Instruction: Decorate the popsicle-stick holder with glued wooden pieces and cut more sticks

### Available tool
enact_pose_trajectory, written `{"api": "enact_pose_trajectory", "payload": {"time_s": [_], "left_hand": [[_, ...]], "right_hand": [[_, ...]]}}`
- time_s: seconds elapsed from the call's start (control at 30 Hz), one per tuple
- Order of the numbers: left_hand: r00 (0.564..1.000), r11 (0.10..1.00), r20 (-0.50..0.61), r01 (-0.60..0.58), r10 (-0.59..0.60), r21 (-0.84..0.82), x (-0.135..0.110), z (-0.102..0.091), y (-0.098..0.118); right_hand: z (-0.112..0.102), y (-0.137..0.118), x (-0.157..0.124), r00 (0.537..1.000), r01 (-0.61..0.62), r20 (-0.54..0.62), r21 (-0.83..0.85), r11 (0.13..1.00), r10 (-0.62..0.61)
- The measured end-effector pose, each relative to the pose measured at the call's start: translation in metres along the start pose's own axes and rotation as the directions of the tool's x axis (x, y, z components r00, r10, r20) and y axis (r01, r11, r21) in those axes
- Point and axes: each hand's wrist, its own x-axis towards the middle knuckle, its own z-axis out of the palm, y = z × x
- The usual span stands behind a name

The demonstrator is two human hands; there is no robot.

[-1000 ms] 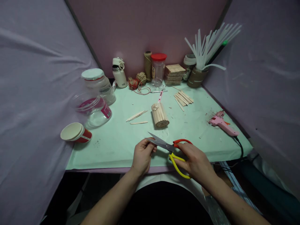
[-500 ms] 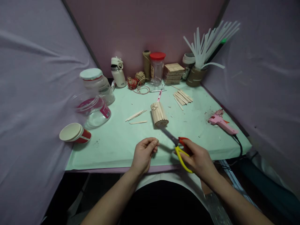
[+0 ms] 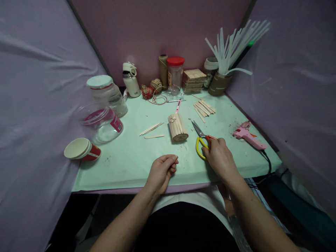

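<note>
My right hand [image 3: 219, 158] lies over the handles of the red-and-yellow scissors [image 3: 200, 138], fingers closed on them; the scissors rest on the pale green table [image 3: 126, 164] with blades shut and pointing away. My left hand [image 3: 161, 170] hovers near the table's front edge with fingertips pinched together on something too small to make out. A cylinder built of wooden sticks [image 3: 177, 127] lies on its side just beyond both hands.
Loose wooden sticks [image 3: 152, 128] and a stick pile [image 3: 204, 108] lie on the table. A pink glue gun [image 3: 248, 137] sits at right, a paper cup [image 3: 81, 149] and clear jars [image 3: 103, 119] at left. Twine, a bottle, a stick stack and white strips line the back wall.
My right hand carried the scissors from in front of my left hand to the right and forward, laying them on the table beside the stick cylinder. My left hand stayed pinched.
</note>
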Motion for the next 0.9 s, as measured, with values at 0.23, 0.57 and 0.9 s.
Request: {"api": "enact_pose_trajectory", "payload": {"time_s": [0.23, 0.57, 0.9], "left_hand": [[0.976, 0.983, 0.142, 0.175, -0.166, -0.057, -0.008, 0.004, 0.003], [0.931, 0.957, 0.246, 0.288, -0.270, -0.038, -0.015, 0.006, 0.004], [0.938, 0.969, 0.245, 0.243, -0.246, 0.040, -0.015, 0.005, 0.005]], "right_hand": [[-0.026, -0.013, -0.021, 0.913, 0.407, -0.211, 0.536, 0.740, -0.349], [-0.030, -0.039, -0.036, 0.866, 0.437, -0.231, 0.780, 0.448, -0.443], [-0.024, -0.037, -0.037, 0.885, 0.389, -0.198, 0.810, 0.438, -0.421]]}}
